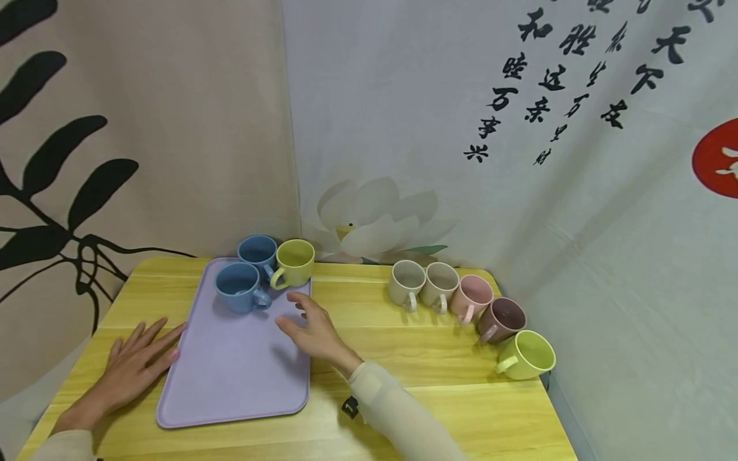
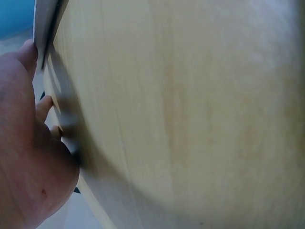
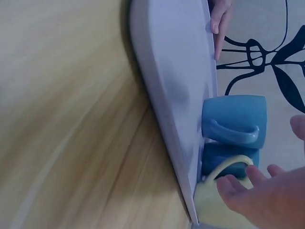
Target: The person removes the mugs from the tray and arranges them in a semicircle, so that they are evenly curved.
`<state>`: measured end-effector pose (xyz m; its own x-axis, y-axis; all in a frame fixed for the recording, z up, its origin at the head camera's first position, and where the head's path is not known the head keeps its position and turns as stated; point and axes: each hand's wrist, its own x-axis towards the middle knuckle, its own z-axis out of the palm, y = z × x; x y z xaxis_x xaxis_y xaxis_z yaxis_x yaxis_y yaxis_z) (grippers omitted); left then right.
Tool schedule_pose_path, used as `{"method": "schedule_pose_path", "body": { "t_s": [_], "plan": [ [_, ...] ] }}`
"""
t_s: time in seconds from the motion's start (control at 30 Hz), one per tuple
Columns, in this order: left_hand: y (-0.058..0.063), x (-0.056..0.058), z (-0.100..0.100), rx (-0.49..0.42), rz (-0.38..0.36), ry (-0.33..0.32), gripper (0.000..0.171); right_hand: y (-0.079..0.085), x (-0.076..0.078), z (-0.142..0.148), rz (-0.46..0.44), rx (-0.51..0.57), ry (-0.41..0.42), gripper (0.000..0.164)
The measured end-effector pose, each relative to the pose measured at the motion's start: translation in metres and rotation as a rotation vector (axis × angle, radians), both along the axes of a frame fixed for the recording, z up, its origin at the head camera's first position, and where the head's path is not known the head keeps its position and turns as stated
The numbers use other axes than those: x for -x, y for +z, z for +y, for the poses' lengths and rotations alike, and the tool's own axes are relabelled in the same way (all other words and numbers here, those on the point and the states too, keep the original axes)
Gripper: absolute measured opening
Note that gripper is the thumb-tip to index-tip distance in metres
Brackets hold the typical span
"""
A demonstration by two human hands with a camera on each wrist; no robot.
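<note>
A lavender tray [image 1: 242, 378] lies on the table with two blue mugs [image 1: 237, 288] and a yellow-green mug [image 1: 295, 262] grouped at its far end. My left hand [image 1: 135, 368] rests along the tray's left edge, fingers spread and fingertips right at the rim. Over the tray's right part hovers my right hand [image 1: 314, 330], its fingers loosely bent with nothing between them, just in front of the yellow-green mug. In the right wrist view the right hand [image 3: 267, 198] overlaps the yellow-green mug [image 3: 214, 205], whose handle faces it, and the blue mug [image 3: 233, 119] stands beyond.
Along the table's right side stand two off-white mugs [image 1: 407, 283], a pink mug [image 1: 473, 296], a dark mauve mug [image 1: 503, 318] and a lime-green mug [image 1: 527, 355]. A printed curtain [image 1: 369, 128] hangs directly behind the wooden table [image 1: 438, 410].
</note>
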<state>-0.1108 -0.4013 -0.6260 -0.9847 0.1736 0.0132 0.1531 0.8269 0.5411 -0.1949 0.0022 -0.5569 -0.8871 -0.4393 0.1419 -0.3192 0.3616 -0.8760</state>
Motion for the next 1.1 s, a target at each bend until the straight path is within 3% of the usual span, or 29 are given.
{"method": "schedule_pose_path", "body": {
  "t_s": [0.17,0.43,0.83,0.93,1.07,1.1],
  "plan": [
    [0.001,0.001,0.0,0.007,-0.018,0.004,0.063,-0.001,0.008,-0.021,-0.063,0.005,0.031,0.059],
    [0.0,0.001,0.0,0.008,-0.022,0.004,0.063,-0.008,0.014,-0.046,-0.091,-0.043,0.02,0.06],
    [0.001,0.002,0.0,0.005,-0.023,0.005,0.063,-0.012,0.024,-0.062,-0.119,0.067,-0.048,0.035],
    [0.001,0.001,0.001,0.001,-0.019,0.003,0.063,-0.029,0.033,-0.065,-0.022,0.037,-0.049,0.029],
    [0.001,0.001,0.001,-0.001,-0.008,0.001,0.063,-0.072,0.051,-0.072,0.137,-0.037,-0.06,0.027],
    [0.001,0.001,0.001,-0.001,-0.007,0.001,0.063,-0.077,0.053,-0.073,0.137,-0.033,-0.063,0.026]
  ]
}}
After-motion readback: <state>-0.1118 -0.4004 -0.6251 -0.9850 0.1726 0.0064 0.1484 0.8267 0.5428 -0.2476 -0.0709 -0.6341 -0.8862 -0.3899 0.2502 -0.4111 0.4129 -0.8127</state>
